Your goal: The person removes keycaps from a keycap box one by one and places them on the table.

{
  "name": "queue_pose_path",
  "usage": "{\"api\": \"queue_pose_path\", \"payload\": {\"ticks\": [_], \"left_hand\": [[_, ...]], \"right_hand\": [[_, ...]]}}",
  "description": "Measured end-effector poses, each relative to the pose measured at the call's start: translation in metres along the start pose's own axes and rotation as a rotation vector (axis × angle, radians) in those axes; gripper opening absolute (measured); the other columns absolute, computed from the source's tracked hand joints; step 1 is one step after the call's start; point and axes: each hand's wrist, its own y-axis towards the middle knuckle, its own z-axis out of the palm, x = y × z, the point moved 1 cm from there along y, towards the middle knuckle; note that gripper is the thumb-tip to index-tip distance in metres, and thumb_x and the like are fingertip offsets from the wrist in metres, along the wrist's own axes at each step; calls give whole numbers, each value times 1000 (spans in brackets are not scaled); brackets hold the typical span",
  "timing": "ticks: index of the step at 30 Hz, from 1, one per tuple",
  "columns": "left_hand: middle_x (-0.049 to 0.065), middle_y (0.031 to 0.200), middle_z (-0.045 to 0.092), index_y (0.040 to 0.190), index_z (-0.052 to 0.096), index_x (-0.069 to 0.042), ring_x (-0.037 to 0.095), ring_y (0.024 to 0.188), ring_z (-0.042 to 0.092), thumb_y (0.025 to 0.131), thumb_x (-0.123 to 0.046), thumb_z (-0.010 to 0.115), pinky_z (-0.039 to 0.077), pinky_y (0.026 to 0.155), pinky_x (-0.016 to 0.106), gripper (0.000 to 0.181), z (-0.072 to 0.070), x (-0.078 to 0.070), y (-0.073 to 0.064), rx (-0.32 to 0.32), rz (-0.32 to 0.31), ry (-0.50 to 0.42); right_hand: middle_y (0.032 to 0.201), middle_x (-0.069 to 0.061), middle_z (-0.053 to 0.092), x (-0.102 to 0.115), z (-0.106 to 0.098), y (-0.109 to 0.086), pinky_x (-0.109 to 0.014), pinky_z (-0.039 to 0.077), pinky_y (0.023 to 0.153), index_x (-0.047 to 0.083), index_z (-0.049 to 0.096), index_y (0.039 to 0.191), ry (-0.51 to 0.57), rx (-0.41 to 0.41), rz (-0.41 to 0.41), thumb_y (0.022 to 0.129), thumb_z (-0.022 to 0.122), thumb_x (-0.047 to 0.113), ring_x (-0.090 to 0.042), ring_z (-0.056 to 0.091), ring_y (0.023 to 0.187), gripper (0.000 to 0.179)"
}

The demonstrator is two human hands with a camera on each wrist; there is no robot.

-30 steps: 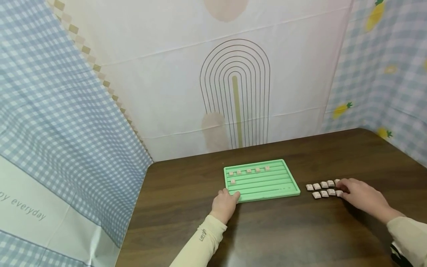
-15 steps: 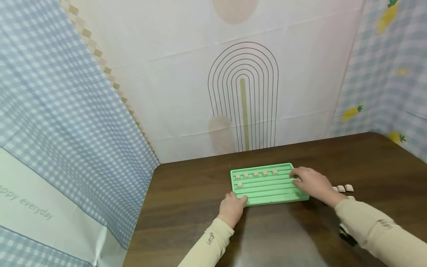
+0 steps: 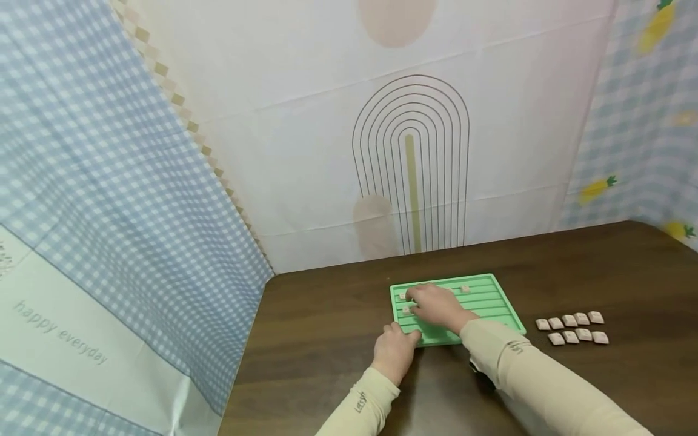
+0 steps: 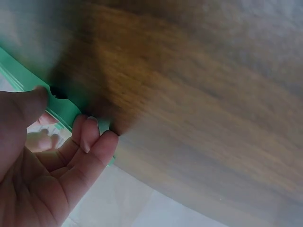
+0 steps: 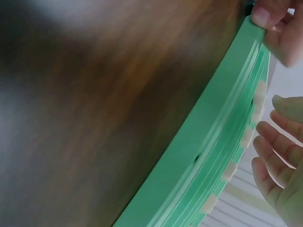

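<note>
My left hand grips the near left corner of a green ridged tray. In the left wrist view the thumb and curled fingers of this hand lie along the tray's edge. My right hand is over the tray's left part and hides some keycaps of the top row. A pale keycap in the second row is right at its fingertips, and another keycap shows farther right in the top row. The right wrist view shows the right hand's fingers relaxed and apart, with nothing visible between them.
Several loose pale keycaps lie in two rows on the dark wooden table, right of the tray. A patterned cloth hangs behind the table, and a blue checked one hangs at its left.
My right hand has moved left from the loose keycaps, across the tray, to its left part. The left hand keeps its grip on the tray's corner. The head view has shifted slightly.
</note>
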Motion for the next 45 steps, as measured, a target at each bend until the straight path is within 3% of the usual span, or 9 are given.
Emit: {"api": "queue_pose_path", "payload": {"ticks": [9, 18, 23, 29, 37, 45], "left_hand": [[4, 73, 55, 84, 56, -31, 15, 65, 52, 90, -26, 51, 44, 44, 22, 9, -3, -16, -2, -11, -3, -14], [6, 83, 59, 93, 55, -33, 17, 71, 57, 93, -28, 51, 45, 45, 22, 7, 1, -17, 1, 92, 23, 14], [5, 78, 57, 91, 54, -31, 16, 67, 54, 93, -27, 50, 44, 44, 22, 6, -3, -13, 2, 69, 23, 12], [6, 74, 54, 87, 53, -28, 16, 65, 52, 92, -26, 49, 44, 44, 22, 7, -6, -9, 6, 6, 6, -11], [7, 74, 54, 87, 54, -24, 16, 66, 52, 91, -22, 52, 45, 44, 23, 5, 2, -3, 3, 37, 10, -58], [7, 73, 54, 85, 53, -22, 17, 66, 52, 91, -20, 53, 45, 44, 24, 7, 3, 3, 1, 28, 17, -69]], "right_hand": [[96, -3, 66, -3, 16, -4, -39, 52, 68, 10, 66, 96, -28, -4, 30, 86, 62, 18, -22, 62, 88, 13], [90, -2, 65, -2, 19, -6, -35, 52, 64, 12, 67, 91, -71, -44, 2, 87, 60, 16, -20, 62, 81, 9], [93, -3, 66, -1, 13, -4, -35, 52, 67, 11, 67, 95, -65, -34, -2, 88, 58, 16, -21, 62, 84, 12], [98, -4, 67, -11, -10, -8, -38, 52, 72, 9, 66, 99, -38, -34, 15, 90, 57, 16, -22, 63, 90, 14], [99, -4, 65, -45, -44, -47, -37, 51, 68, 10, 65, 101, -21, -34, 49, 88, 61, 17, -21, 62, 88, 15], [95, -4, 65, -101, -71, -109, -35, 47, 59, 11, 65, 100, -34, -70, 135, 87, 62, 19, -19, 59, 80, 15]]}}
